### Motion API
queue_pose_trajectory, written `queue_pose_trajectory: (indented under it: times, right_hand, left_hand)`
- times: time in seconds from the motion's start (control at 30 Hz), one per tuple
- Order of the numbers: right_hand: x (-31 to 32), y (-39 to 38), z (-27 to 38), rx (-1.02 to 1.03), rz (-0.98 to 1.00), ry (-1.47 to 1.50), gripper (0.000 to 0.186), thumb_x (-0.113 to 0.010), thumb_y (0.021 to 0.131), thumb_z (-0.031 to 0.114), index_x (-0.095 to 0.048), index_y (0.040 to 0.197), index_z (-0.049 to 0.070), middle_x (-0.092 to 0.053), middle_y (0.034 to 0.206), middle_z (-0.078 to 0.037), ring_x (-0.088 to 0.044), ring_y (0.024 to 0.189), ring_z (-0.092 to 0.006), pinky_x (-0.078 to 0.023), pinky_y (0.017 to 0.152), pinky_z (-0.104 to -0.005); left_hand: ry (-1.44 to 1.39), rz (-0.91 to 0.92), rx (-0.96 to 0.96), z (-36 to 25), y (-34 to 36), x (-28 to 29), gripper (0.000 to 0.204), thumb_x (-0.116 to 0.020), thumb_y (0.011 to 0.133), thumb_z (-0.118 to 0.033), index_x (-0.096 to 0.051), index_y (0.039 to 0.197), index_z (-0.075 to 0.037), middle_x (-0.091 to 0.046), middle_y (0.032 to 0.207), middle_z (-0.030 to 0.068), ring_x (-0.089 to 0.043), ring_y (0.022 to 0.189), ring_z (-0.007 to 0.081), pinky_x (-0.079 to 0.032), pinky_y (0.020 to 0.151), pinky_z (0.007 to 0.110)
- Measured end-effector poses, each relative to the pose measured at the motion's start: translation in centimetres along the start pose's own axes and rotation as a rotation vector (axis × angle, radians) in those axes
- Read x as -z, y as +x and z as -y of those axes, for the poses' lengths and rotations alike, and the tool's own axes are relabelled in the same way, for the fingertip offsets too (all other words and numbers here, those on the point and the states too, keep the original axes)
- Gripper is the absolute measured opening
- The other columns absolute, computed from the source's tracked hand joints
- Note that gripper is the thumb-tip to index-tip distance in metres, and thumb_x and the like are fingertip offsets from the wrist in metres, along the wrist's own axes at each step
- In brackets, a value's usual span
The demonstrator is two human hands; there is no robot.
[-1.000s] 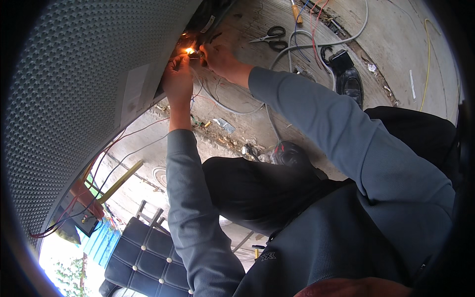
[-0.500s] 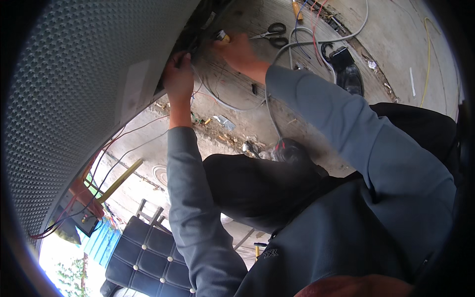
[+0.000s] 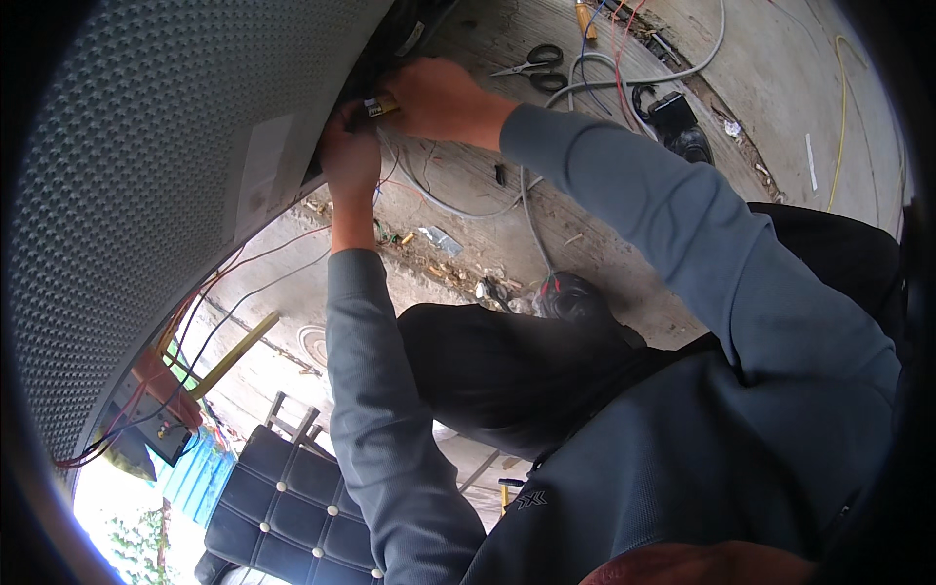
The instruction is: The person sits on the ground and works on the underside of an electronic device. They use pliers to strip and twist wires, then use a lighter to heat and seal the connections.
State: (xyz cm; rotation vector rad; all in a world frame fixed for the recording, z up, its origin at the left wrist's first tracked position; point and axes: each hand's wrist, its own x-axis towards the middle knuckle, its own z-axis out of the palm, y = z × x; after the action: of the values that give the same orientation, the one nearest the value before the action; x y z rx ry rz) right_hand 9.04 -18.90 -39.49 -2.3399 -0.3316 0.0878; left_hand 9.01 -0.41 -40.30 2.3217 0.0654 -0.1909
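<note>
My right hand (image 3: 434,100) is closed round a small yellow-and-black thing with a pale label (image 3: 378,106); its exact kind does not show. That thing is right beside the fingers of my left hand (image 3: 350,156), at the dark lower edge of a big grey perforated metal panel (image 3: 146,146). The left fingers are curled together, somewhat blurred and partly in shadow, so what they pinch is hidden. Thin wires hang just below the left hand. A grey cable (image 3: 444,207) runs over the floor close to both hands.
Black-handled scissors (image 3: 541,66) lie on the concrete floor (image 3: 595,249), beyond my right wrist. Further right are looped cables, a yellow-handled tool (image 3: 586,19) and a black shoe (image 3: 690,144). A black tufted seat (image 3: 283,502) and hanging wires (image 3: 234,302) are at lower left.
My right hand has moved left with the small yellow-and-black thing, bringing it up against my left hand. My left hand has stayed at the panel's edge, shifting only slightly.
</note>
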Motion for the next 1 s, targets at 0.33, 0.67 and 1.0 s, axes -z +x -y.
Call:
queue_pose_trajectory:
  times: [0.33, 0.67, 1.0]
  right_hand:
    - [-0.1, 0.2, 1.3, -0.190, 0.023, -0.004, 0.029, -0.068, 0.082, 0.034, -0.076, 0.086, 0.007, -0.072, 0.082, -0.017, -0.071, 0.079, -0.0348, -0.058, 0.068, -0.0459]
    - [6.1, -7.6, -2.7, -0.294, 0.258, -0.195, 0.048, -0.066, 0.087, 0.049, -0.073, 0.082, 0.002, -0.067, 0.073, -0.019, -0.067, 0.071, -0.0392, -0.055, 0.065, -0.0476]
    - [3.1, -2.5, -0.2, -0.036, -0.049, -0.022, 0.026, -0.061, 0.086, 0.030, -0.071, 0.090, 0.006, -0.070, 0.087, -0.018, -0.069, 0.085, -0.0378, -0.056, 0.072, -0.0486]
  left_hand:
    - [0.193, -0.048, -0.180, -0.5, 0.1, -0.1, 0.022, -0.062, 0.092, -0.016, -0.070, 0.109, -0.004, -0.071, 0.088, 0.0134, -0.067, 0.081, 0.0239, -0.051, 0.076, 0.035]
    - [0.096, -0.060, -0.008, -2.0, -0.3, -0.3, 0.030, -0.062, 0.093, -0.025, -0.070, 0.110, -0.002, -0.071, 0.101, 0.0179, -0.068, 0.095, 0.0286, -0.050, 0.085, 0.038]
    - [0.149, 0.023, -0.047, -1.4, -0.1, 0.3, 0.034, -0.052, 0.097, -0.028, -0.067, 0.112, -0.002, -0.068, 0.108, 0.0220, -0.064, 0.103, 0.0381, -0.049, 0.091, 0.042]
